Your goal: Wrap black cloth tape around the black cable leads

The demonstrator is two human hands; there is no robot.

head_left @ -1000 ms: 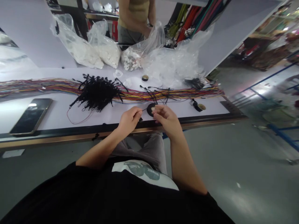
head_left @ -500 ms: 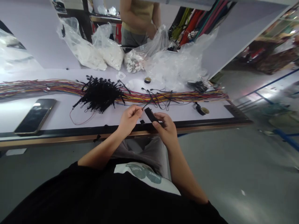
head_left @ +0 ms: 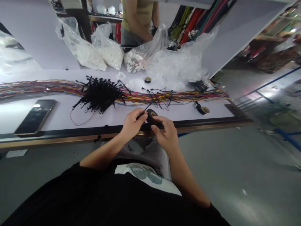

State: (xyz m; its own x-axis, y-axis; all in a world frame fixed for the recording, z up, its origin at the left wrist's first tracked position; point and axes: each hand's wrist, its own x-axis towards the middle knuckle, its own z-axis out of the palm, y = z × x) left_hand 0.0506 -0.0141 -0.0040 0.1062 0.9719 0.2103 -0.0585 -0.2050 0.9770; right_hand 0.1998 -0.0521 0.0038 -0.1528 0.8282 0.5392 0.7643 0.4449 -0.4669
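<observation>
A glossy grey-green floor (head_left: 211, 163) catches a pale patch of light (head_left: 249, 204) at lower right, a white-topped bench (head_left: 61, 117) with a dark edge crosses the middle, pale panels (head_left: 28, 34) rise at upper left and upper right with a red stool (head_left: 118, 33) between, and blue rails (head_left: 288, 139) stand far right.

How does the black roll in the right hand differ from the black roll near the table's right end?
The held roll is gripped by the right hand; the other roll lies on the table. The held roll's black band looks thick; the other roll's looks thinner. Both are black outside with a paler core.
</observation>
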